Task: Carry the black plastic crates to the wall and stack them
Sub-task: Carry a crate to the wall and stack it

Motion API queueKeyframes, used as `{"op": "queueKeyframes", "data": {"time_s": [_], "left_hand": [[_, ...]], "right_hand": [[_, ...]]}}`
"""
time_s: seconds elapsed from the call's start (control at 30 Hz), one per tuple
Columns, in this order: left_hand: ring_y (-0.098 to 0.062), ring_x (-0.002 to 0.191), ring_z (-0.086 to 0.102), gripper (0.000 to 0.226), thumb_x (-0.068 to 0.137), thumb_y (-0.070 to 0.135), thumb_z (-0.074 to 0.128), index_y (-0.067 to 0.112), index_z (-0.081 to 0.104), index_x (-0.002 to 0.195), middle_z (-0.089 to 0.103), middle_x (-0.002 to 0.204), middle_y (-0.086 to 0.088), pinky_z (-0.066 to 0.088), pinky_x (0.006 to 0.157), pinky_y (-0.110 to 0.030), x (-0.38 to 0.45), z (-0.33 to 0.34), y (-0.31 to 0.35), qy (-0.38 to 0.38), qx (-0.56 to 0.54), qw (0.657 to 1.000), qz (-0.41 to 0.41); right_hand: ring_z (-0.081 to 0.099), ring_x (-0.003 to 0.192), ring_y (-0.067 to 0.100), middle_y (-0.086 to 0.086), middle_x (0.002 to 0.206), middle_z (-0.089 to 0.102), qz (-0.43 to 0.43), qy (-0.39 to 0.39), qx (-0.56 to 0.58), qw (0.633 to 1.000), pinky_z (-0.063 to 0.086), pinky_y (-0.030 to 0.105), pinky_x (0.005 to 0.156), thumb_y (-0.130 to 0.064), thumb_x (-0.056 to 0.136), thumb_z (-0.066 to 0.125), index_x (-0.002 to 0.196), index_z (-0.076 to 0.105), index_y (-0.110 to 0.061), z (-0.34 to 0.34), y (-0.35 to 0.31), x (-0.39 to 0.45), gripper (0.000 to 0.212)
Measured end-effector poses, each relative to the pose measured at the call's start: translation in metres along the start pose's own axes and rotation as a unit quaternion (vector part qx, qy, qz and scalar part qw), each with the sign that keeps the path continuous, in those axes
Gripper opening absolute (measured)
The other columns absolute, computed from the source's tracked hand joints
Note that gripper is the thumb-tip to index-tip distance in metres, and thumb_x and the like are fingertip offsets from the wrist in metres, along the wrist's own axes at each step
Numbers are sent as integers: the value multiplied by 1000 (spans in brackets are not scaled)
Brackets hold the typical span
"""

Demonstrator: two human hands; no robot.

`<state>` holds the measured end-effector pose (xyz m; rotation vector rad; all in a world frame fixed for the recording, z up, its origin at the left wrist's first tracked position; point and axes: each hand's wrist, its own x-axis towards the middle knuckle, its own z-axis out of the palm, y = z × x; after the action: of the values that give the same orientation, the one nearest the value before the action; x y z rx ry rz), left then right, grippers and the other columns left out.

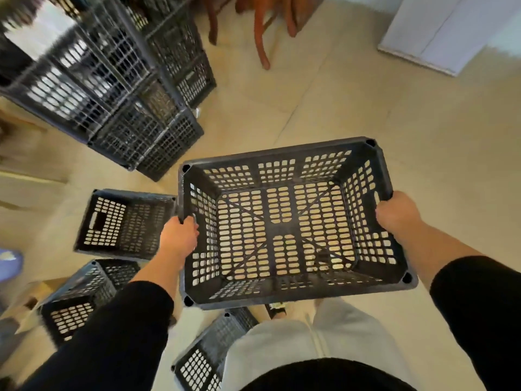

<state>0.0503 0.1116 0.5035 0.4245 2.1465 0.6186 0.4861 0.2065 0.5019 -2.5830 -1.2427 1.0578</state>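
I hold a black perforated plastic crate level in front of me, above the floor, its open side up. My left hand grips its left rim and my right hand grips its right rim. A tall stack of black crates rises at the upper left, blurred by motion. Three more black crates sit on the floor: one to the left, one at the lower left, and one by my legs, partly hidden by my arm and trousers.
The floor is beige tile. Brown wooden chair legs stand at the top centre. A white panel or door is at the upper right. A blue object shows at the left edge.
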Motion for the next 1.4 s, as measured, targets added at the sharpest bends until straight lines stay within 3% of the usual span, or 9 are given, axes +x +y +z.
{"op": "queueKeyframes", "data": {"time_s": [0.1, 0.2, 0.27, 0.37, 0.53, 0.67, 0.8, 1.1, 1.4], "left_hand": [[-19, 69, 51, 28, 113, 17, 39, 0, 60, 106, 59, 83, -9, 47, 63, -34, -19, 28, 37, -56, 21, 998, 10], [-20, 65, 48, 28, 113, 18, 38, -3, 56, 108, 54, 82, -8, 42, 58, -33, -34, 65, 70, -76, 53, 995, 32], [-21, 61, 49, 26, 112, 18, 41, -3, 56, 112, 56, 81, -8, 43, 58, -33, -42, 94, 93, -82, 70, 992, 64], [-20, 61, 52, 21, 109, 17, 44, 4, 57, 100, 58, 78, -7, 45, 60, -36, -63, 145, 132, -108, 131, 980, 105], [-32, 82, 63, 22, 106, 18, 48, 0, 58, 114, 66, 96, -17, 56, 76, -51, -107, 247, 192, -142, 167, 966, 133], [-27, 75, 63, 17, 107, 16, 50, 4, 61, 105, 67, 93, -15, 52, 63, -38, -158, 332, 237, -166, 203, 948, 180], [-25, 64, 59, 21, 106, 19, 52, 2, 64, 105, 66, 84, -14, 50, 59, -37, -190, 409, 279, -199, 224, 930, 214], [-25, 63, 56, 25, 106, 21, 52, 1, 66, 107, 65, 85, -15, 50, 59, -38, -235, 606, 383, -284, 299, 871, 268], [-25, 69, 59, 25, 106, 27, 53, 6, 66, 110, 67, 88, -13, 53, 68, -40, -316, 808, 492, -372, 382, 776, 337]], "right_hand": [[67, 105, 42, 22, 120, 67, 31, 16, 28, 999, 57, 57, 95, -25, 105, 57, 133, 55, -6, -32, 28, -5, 35], [65, 98, 39, 19, 113, 65, 64, 30, 61, 996, 57, 52, 90, -25, 105, 57, 131, 55, -5, -64, 64, -3, 32], [66, 99, 40, 21, 114, 66, 91, 39, 87, 991, 58, 53, 91, -24, 105, 56, 130, 56, -4, -86, 91, 4, 32], [67, 104, 44, 24, 118, 67, 125, 55, 126, 983, 58, 56, 94, -21, 103, 57, 131, 57, -1, -120, 134, 20, 33], [64, 115, 50, 29, 128, 65, 174, 91, 169, 966, 55, 58, 100, -17, 101, 56, 135, 57, 3, -185, 208, 51, 39], [64, 114, 49, 29, 128, 64, 219, 113, 209, 946, 56, 56, 98, -15, 104, 55, 136, 55, 3, -239, 262, 70, 37], [64, 111, 47, 28, 126, 64, 264, 136, 239, 925, 58, 53, 94, -13, 105, 55, 137, 55, 2, -284, 304, 85, 36], [66, 100, 41, 22, 112, 65, 370, 173, 318, 855, 58, 54, 95, -12, 105, 58, 126, 57, -2, -365, 365, 143, 24], [66, 102, 43, 22, 110, 65, 469, 223, 384, 763, 58, 58, 94, -13, 101, 60, 128, 57, 0, -430, 411, 187, 29]]}}
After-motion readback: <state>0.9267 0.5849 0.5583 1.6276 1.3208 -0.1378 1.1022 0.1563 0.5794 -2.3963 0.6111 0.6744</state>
